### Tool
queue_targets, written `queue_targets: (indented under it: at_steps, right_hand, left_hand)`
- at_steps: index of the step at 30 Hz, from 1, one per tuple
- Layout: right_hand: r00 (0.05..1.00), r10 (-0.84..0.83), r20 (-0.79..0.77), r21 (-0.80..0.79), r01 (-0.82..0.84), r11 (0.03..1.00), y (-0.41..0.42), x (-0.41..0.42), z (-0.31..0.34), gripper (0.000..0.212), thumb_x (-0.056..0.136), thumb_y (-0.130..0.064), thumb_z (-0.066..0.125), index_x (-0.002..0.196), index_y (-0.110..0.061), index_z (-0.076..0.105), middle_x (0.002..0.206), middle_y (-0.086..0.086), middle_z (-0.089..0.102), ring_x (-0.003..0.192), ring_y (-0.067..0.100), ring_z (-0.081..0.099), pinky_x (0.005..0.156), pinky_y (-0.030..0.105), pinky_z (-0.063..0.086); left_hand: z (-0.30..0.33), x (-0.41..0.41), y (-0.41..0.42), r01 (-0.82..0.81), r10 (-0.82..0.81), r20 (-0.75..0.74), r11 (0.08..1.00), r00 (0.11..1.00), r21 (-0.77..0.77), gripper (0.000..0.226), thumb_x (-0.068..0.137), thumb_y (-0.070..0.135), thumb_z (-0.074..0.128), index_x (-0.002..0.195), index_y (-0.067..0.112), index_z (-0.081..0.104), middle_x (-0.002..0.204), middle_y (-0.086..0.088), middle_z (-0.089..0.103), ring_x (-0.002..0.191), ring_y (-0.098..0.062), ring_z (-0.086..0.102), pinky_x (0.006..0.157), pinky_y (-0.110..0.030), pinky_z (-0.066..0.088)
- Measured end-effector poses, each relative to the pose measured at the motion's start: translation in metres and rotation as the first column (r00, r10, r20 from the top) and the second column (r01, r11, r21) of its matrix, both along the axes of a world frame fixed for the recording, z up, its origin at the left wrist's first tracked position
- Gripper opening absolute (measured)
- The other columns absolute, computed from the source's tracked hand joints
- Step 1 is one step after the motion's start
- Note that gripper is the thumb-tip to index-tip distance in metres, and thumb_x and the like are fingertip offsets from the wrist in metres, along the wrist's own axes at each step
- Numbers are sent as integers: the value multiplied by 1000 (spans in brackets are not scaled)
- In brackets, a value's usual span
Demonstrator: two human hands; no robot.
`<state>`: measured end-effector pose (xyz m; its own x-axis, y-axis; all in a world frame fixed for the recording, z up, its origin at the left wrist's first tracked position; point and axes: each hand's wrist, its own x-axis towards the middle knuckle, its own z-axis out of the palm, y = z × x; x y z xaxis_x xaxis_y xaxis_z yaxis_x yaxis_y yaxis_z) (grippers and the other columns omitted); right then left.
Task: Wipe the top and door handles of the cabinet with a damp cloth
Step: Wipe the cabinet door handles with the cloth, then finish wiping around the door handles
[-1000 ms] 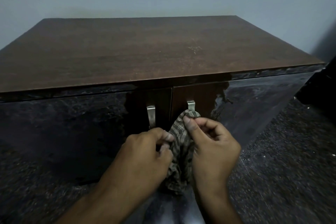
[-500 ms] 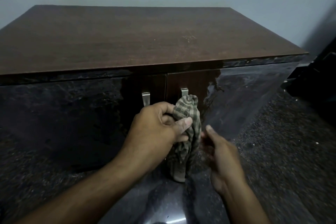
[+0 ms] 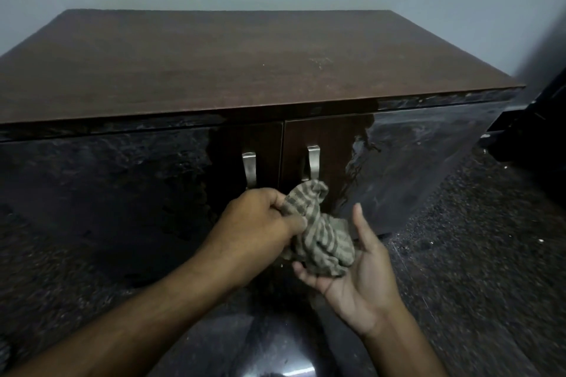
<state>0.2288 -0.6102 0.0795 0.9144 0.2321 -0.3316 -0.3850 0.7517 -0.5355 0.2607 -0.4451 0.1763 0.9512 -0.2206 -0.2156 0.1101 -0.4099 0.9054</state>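
Striped cloth (image 3: 321,232), bunched, low in front of cabinet (image 3: 245,70) doors. Left hand (image 3: 260,223) fisted on its upper left part, thumb and fingers pressed together around fabric. Right hand (image 3: 355,266) palm up, fingers spread, cupping lower folds, not clamping. Top of cloth just below right door handle (image 3: 314,162), near but contact unclear. Left door handle (image 3: 249,168) bare, just above left hand's knuckles. Both handles upright, long axis vertical. Likely next: stroke up along a handle; left hand nearer and holds the grip.
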Motion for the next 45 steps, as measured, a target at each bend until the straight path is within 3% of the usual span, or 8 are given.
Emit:
queue_targets:
  at_steps: [5,9,16,20,24,31,38,45]
  right_hand:
    - [990,-123,72,-139,132,981,2,5,20,48,102,-41,54,122,0,70,132,27,65,120,36,66,86,42,60]
    - [986,-151,76,-188,163,969,5,8,26,51,103,-39,53,119,7,68,121,30,69,108,37,72,78,39,63]
    - [989,-84,119,-437,128,890,2,12,27,31,98,-33,60,112,-10,75,113,22,74,92,29,75,70,37,61]
    - [994,81,69,-238,-63,969,6,8,25,53,101,-47,54,129,-4,65,131,28,64,116,42,66,89,59,56]
    - [983,168,75,-278,-141,950,24,8,22,42,97,-32,65,125,-1,67,125,27,68,110,39,70,83,52,60]
    - [955,288,67,-299,-257,919,90,17,28,35,97,-18,65,128,-2,63,122,25,70,105,37,72,77,50,62]
    - [764,642,57,-393,-574,718,238,0,33,39,85,-19,73,120,-2,67,113,26,73,93,36,75,70,47,64]
    - [414,908,-61,-411,-840,355,385,-36,29,34,93,-9,62,124,5,64,118,28,71,97,36,74,76,47,65]
  left_hand:
    - [-8,-5,0,-60,60,7,997,998,54,4,80,30,66,79,27,65,74,4,71,64,-10,66,60,-36,54]
    - [-6,-8,-5,-161,39,-363,936,931,-313,8,87,13,58,87,7,62,96,-20,73,87,-31,73,77,-45,60]
    - [-8,-2,1,-218,22,-353,822,935,-527,16,86,-4,56,98,-11,63,96,-22,74,95,-31,72,81,-40,60]
    - [-19,-4,4,-220,52,-336,848,940,-482,19,84,-8,54,100,-2,64,83,-11,75,93,-28,73,81,-37,60]
    - [-28,-2,16,-232,83,-361,891,929,-391,40,82,-11,49,116,7,60,108,-14,71,96,-24,71,76,-35,59]
    - [-7,-12,91,-191,89,-364,948,927,-255,19,81,1,55,96,-2,66,92,-25,66,83,-30,63,80,-41,54]
    - [-14,-101,244,-445,356,-379,878,854,-178,26,94,10,56,119,11,63,111,-11,73,102,-25,69,94,-38,52]
    - [-47,-203,357,-796,660,-444,512,606,-325,20,91,5,62,111,5,67,102,-8,75,92,-19,73,75,-30,59]
